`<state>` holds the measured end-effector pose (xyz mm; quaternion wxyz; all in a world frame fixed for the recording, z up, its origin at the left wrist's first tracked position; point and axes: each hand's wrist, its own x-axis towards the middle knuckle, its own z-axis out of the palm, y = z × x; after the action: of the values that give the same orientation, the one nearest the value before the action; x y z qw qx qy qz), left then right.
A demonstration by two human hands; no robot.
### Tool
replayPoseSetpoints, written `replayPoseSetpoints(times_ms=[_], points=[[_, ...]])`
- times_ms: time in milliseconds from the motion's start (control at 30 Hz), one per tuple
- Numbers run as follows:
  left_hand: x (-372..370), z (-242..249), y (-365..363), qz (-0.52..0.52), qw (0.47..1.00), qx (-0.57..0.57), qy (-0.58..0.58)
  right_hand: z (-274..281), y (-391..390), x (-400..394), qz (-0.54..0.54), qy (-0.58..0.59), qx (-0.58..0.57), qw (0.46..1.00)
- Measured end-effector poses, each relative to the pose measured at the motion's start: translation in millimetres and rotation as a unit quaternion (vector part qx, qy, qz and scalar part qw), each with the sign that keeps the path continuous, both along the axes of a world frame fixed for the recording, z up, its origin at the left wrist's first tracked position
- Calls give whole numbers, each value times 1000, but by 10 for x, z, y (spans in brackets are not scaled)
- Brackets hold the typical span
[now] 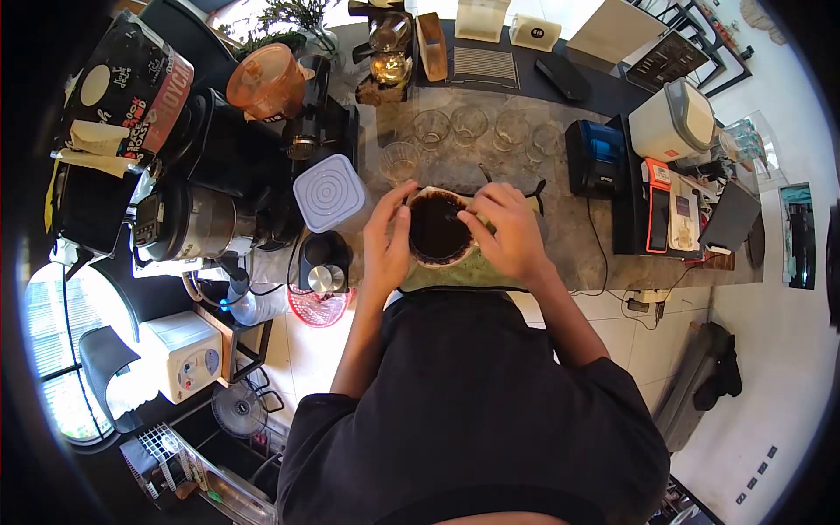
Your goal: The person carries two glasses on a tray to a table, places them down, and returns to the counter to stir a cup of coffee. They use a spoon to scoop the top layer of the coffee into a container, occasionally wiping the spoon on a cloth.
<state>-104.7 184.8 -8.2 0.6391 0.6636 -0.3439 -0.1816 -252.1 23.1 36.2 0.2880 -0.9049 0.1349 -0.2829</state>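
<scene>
A round coffee filter [437, 229] with a pale, brown-stained rim and dark brown contents sits at the counter's front edge, between my hands. My left hand [388, 241] grips its left side, thumb near the rim. My right hand [506, 229] pinches the rim on the right, fingers bent over it. What supports the filter underneath is hidden. Below it shows a green cloth [464, 277]. Just behind my left hand stands a clear glass [400, 161].
Several clear glasses [469, 125] stand farther back on the counter [569, 219]. To the left are a lidded container [330, 192] and a grinder with an orange hopper [267, 81]. A blue-black printer [597, 159] sits right, its cable hanging over the front edge.
</scene>
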Motion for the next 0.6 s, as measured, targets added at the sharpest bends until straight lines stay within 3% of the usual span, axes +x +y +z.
replayPoseSetpoints(times_ms=[133,200,267,367,467,600], points=[[-34,-98,88,16,995,-24,96,13,102,-34,51,51,41,997],[-72,-117,144,2,961,-87,262,8,110,-24,73,56,75,993],[-101,-137,202,1,970,-54,238,-20,91,17,22,0,40,999],[-106,-178,250,-14,976,-17,216,16,88,34,23,40,15,999],[-105,-195,260,-27,976,-16,216,-23,56,53,99,57,57,992],[-118,-188,266,-25,977,-14,211,-6,41,103,54,19,52,997]])
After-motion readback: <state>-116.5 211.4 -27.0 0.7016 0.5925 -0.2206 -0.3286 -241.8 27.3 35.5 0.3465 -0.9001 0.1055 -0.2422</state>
